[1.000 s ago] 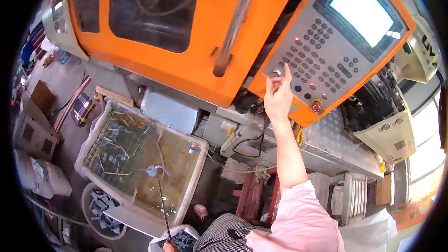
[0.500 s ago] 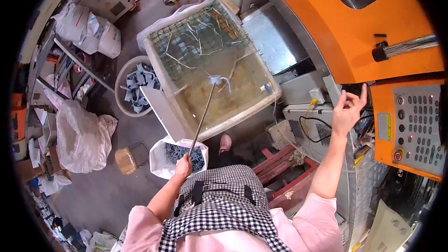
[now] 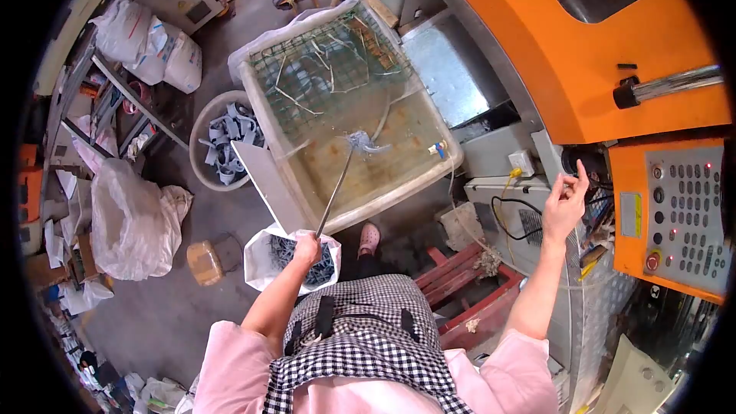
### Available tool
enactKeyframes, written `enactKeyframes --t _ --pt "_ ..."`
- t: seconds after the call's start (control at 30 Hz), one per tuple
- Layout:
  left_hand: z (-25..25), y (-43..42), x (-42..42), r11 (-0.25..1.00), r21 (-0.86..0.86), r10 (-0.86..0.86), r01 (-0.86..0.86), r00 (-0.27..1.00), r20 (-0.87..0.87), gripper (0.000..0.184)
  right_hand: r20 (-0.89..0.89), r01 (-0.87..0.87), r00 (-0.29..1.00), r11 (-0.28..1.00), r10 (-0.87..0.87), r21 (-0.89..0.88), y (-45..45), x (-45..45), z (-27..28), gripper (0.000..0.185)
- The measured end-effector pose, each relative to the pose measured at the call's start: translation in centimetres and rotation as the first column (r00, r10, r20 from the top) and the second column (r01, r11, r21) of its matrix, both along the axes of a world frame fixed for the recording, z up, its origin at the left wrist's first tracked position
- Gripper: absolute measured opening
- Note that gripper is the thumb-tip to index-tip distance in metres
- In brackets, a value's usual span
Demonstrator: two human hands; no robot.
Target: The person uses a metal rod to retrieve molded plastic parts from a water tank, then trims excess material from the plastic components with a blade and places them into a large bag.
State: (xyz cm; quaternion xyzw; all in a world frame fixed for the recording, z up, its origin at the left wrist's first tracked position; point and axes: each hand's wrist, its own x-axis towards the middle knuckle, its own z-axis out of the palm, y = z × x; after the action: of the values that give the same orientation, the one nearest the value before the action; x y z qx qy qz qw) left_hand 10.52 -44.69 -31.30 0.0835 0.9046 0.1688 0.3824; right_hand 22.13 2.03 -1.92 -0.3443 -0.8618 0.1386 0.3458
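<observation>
My left hand (image 3: pixel 308 249) is closed around the lower end of a long thin rod (image 3: pixel 336 193). The rod slants up over the near rim of a large pale tub (image 3: pixel 360 215) of murky water. At its far tip, a bluish-grey piece (image 3: pixel 362 140) sits at the water, with ripples blurring its shape. A green mesh (image 3: pixel 307 69) with several pale strips covers the far half of the tub. My right hand (image 3: pixel 566 203) is raised on the right with fingers apart and nothing in it, near the orange machine's control panel (image 3: pixel 690 215).
A white sack (image 3: pixel 257 264) of grey-blue pieces stands below my left hand. A round bin (image 3: pixel 201 161) of grey parts is left of the tub, beside a leaning white board (image 3: pixel 261 184). A red frame (image 3: pixel 491 303) and black cable (image 3: pixel 498 222) lie to the right.
The grey piece on the rod's tip has gone lower, and the water ripples around it. My left hand has moved slightly forward. My right hand has drawn slightly down and left from the machine.
</observation>
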Motion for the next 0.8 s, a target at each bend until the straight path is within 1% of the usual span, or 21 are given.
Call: enactKeyframes --t 0.03,0.1,0.17,0.27,0.33,0.37,0.4,0.43,0.47,0.5,0.53,0.57,0.63,0.67,0.7,0.77,0.8 --pt "1.0 0.3 0.2 1.000 -0.003 0.002 -0.002 1.000 0.003 0.026 0.003 -0.002 1.000 1.000 0.002 -0.003 0.0 0.1 -0.3 0.041" --pt "3.1 0.3 0.7 1.000 -0.015 -0.002 0.003 0.997 0.072 0.028 0.055 -0.007 0.998 1.000 0.009 -0.029 -0.1 0.5 -1.0 0.037" --pt "2.9 0.2 1.1 1.000 -0.013 0.023 -0.022 0.996 0.082 0.029 0.061 -0.009 0.998 0.999 0.012 -0.042 -0.1 1.1 -2.1 0.035" --pt "1.6 1.2 1.3 0.998 0.026 0.058 -0.060 0.997 0.046 0.029 0.112 0.002 0.994 0.998 0.005 -0.064 -0.4 1.6 -3.2 0.035" --pt "-1.1 2.0 1.4 0.990 0.120 0.064 -0.069 0.997 0.047 0.030 0.116 -0.014 0.993 0.997 0.022 -0.075 -0.8 1.9 -3.8 0.035" --pt "-2.1 2.5 1.3 0.990 0.122 0.066 -0.072 0.997 0.047 0.030 0.118 -0.029 0.992 0.996 0.039 -0.085 -0.9 2.0 -4.3 0.035" --pt "-2.6 3.6 1.2 0.986 0.129 0.097 -0.102 0.994 0.043 0.030 0.155 -0.035 0.987 0.997 0.045 -0.072 -0.9 2.2 -4.6 0.036" --pt "-3.1 4.6 1.0 0.981 0.138 0.129 -0.134 0.991 0.041 0.031 0.155 -0.039 0.987 0.997 0.049 -0.068 -1.1 2.3 -4.8 0.036" --pt "-3.6 5.5 0.7 0.980 0.131 0.141 -0.152 0.986 0.089 0.031 0.178 -0.023 0.983 0.995 0.040 -0.096 -1.4 2.4 -5.1 0.036" --pt "-5.6 5.9 1.0 0.961 0.206 0.178 -0.183 0.983 0.045 0.032 0.201 -0.008 0.979 0.992 0.033 -0.122 -1.5 2.5 -5.4 0.035" --pt "-4.0 7.6 0.4 0.932 0.165 0.297 -0.321 0.942 0.157 0.033 0.210 -0.015 0.977 0.995 0.035 -0.094 -1.3 2.9 -6.3 0.036" --pt "-2.3 9.5 -0.3 0.886 0.110 0.413 -0.451 0.873 0.259 0.034 0.208 -0.026 0.977 0.995 0.044 -0.092 -1.2 3.2 -7.1 0.036" --pt "-6.3 10.8 0.2 0.842 0.207 0.476 -0.498 0.867 0.152 0.035 0.251 -0.024 0.966 0.993 0.053 -0.116 -1.1 3.6 -8.5 0.037" --pt "-8.3 11.4 0.1 0.799 0.218 0.522 -0.560 0.827 0.208 0.036 0.249 -0.037 0.966 0.993 0.065 -0.115 -1.1 3.7 -9.2 0.037" --pt "-10.1 11.7 -0.6 0.792 0.218 0.534 -0.570 0.820 0.205 0.036 0.277 -0.027 0.958 0.988 0.069 -0.154 -1.2 3.7 -10.0 0.037" --pt "-12.9 12.2 -1.9 0.862 0.251 0.423 -0.440 0.898 0.122 0.035 0.308 -0.025 0.948 0.980 0.086 -0.197 -1.2 3.5 -11.6 0.037" --pt "-12.9 12.9 -3.1 0.864 0.211 0.441 -0.457 0.889 0.120 0.034 0.323 -0.026 0.941 0.972 0.103 -0.235 -1.3 3.4 -12.5 0.037"
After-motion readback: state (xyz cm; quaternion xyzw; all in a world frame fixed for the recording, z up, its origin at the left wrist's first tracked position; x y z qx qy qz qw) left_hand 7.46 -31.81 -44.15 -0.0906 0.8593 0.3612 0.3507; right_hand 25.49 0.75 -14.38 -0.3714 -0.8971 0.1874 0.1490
